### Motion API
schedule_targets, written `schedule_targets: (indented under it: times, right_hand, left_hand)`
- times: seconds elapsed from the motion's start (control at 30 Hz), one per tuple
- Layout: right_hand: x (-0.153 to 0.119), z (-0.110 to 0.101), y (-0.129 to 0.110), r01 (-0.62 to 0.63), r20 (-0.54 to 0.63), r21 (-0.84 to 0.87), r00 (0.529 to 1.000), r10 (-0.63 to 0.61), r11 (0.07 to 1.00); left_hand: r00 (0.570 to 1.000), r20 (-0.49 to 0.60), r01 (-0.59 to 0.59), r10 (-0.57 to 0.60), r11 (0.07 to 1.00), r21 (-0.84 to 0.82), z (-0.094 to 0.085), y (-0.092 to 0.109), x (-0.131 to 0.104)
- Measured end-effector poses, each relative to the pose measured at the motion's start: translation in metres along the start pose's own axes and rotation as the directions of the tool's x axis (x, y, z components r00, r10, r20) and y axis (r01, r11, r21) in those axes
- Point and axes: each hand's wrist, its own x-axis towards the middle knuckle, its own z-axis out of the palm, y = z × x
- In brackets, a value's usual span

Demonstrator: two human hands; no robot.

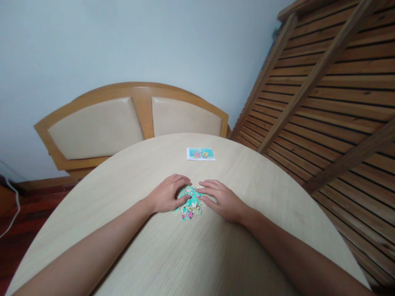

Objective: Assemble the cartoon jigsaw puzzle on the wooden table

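Observation:
A small heap of jigsaw puzzle pieces (191, 203), mostly turquoise and white with some pink and yellow, lies on the round wooden table (148, 255). Around the heap's left side curves my left hand (169, 194), thumb apart from the fingers and touching the pieces. My right hand (224, 200) rests at the right side, fingers stretched toward the heap and spread from the thumb. Neither hand visibly grips a piece; some pieces are hidden beneath the fingers. Beyond the hands lies a picture card (200, 154) with pink and yellow cartoon figures on turquoise.
Behind the table stands a wooden headboard (143, 109) with cream padded panels against a pale wall (138, 41). A slatted wooden frame (324, 90) leans along the right. A white cable (17, 205) hangs at the far left over a dark red floor.

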Motion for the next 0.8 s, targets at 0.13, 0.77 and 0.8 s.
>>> schedule_targets:
  times: [0.13, 0.77, 0.8]
  right_hand:
    - [0.003, 0.002, 0.001, 0.004, -0.050, 0.067, 0.999, -0.001, 0.998]
    - [0.001, 0.000, 0.002, 0.031, -0.070, 0.100, 0.997, -0.025, 0.994]
    - [0.001, 0.000, 0.002, 0.029, -0.071, 0.113, 0.997, -0.021, 0.993]
  left_hand:
    - [1.000, 0.002, 0.031, -0.031, 0.999, 0.028, 0.001, 0.002, -0.001]
    - [0.991, 0.052, -0.126, 0.127, 0.992, -0.020, -0.008, 0.013, 0.001]
    - [0.990, 0.050, -0.130, 0.131, 0.991, -0.019, -0.008, 0.012, 0.001]
